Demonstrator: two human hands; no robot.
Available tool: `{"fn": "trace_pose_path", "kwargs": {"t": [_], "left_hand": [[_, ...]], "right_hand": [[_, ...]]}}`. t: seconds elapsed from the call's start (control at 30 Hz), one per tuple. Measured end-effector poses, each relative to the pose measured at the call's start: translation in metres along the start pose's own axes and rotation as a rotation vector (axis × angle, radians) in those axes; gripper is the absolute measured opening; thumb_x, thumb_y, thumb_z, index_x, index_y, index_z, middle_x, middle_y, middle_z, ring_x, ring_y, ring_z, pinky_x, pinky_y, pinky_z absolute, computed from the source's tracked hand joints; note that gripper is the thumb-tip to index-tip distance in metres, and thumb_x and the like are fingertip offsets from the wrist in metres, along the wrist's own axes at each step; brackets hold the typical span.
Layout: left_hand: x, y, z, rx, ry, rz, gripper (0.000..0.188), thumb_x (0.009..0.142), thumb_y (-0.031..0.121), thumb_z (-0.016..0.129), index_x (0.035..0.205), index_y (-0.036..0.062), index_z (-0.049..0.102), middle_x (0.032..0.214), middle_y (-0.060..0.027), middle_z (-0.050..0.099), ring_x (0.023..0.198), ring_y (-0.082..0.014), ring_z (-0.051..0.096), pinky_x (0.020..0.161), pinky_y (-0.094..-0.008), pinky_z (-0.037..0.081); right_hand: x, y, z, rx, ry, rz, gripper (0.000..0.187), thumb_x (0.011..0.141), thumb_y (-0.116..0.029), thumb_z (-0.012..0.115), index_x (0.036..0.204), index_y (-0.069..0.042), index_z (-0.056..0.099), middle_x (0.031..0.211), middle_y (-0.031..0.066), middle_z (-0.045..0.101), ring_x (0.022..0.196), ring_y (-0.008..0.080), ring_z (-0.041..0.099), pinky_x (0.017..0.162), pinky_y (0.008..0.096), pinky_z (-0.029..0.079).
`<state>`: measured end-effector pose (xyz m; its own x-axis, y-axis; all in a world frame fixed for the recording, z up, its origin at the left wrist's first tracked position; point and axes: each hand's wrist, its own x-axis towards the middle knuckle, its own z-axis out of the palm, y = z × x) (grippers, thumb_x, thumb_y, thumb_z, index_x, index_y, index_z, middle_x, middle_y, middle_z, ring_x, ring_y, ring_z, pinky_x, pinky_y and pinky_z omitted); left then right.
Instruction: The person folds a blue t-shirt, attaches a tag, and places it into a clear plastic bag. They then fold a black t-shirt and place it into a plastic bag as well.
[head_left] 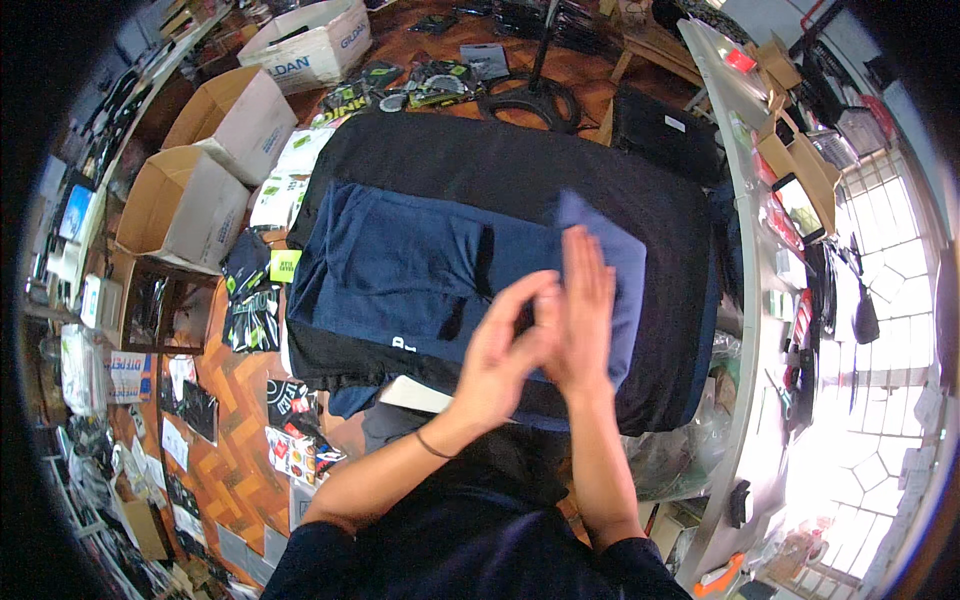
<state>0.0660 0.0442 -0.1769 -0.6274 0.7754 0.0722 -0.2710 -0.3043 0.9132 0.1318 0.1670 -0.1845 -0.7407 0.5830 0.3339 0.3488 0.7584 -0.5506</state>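
Note:
A navy blue garment (400, 260), partly folded and creased, lies across a black cloth (430, 150). Small white print shows on its near edge. My right hand (588, 310) is over the garment's right part, flat, with fingers stretched out. Close against it is my left hand (505, 345), its fingers curved and a gap showing between thumb and forefinger. Nothing shows in either hand. Just beyond my right fingertips a lighter blue corner of cloth (570, 208) sticks up.
Open cardboard boxes (185, 210) stand at the left, with a white bin (310, 45) behind them. Packaged garments (430, 85) lie on the tiled floor. Along the right runs a long white table (755, 330) bearing a phone-like device (798, 207) and tools. A black round stand base (530, 100) is at the back.

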Motion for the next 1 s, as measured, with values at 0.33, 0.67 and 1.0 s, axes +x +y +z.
{"fn": "trace_pose_path", "kwargs": {"t": [0.33, 0.67, 1.0], "left_hand": [[-0.019, -0.025, -0.066, -0.347, 0.102, -0.359, 0.073, 0.106, 0.039, 0.055, 0.166, 0.0047, 0.033, 0.169, -0.0086, 0.036, 0.159, -0.0228, 0.025, 0.130, -0.0385, 0.016], [-0.052, 0.026, -0.076, 0.364, -0.033, -0.436, 0.060, 0.104, 0.028, 0.066, 0.157, 0.0064, 0.047, 0.148, -0.0134, 0.059, 0.121, -0.0219, 0.066, 0.100, -0.0381, 0.054], [0.035, 0.004, -0.016, 1.105, -0.242, 0.512, 0.040, 0.095, 0.008, 0.067, 0.134, 0.0008, 0.063, 0.135, -0.0210, 0.065, 0.129, -0.0414, 0.059, 0.110, -0.0504, 0.047]], "right_hand": [[-0.015, -0.012, 0.065, -0.267, -0.132, -0.028, 0.063, 0.107, -0.034, 0.052, 0.156, 0.004, 0.044, 0.167, 0.0263, 0.036, 0.158, 0.0447, 0.028, 0.126, 0.0655, 0.019], [0.025, 0.037, -0.012, -0.092, 0.043, -0.024, 0.045, 0.102, -0.026, 0.066, 0.140, -0.002, 0.062, 0.147, 0.0234, 0.060, 0.139, 0.0423, 0.053, 0.119, 0.0495, 0.040], [-0.005, 0.080, -0.054, -0.269, 0.061, -0.023, 0.046, 0.095, -0.014, 0.070, 0.138, -0.001, 0.061, 0.146, 0.0239, 0.057, 0.138, 0.0426, 0.051, 0.116, 0.0500, 0.042]]}}
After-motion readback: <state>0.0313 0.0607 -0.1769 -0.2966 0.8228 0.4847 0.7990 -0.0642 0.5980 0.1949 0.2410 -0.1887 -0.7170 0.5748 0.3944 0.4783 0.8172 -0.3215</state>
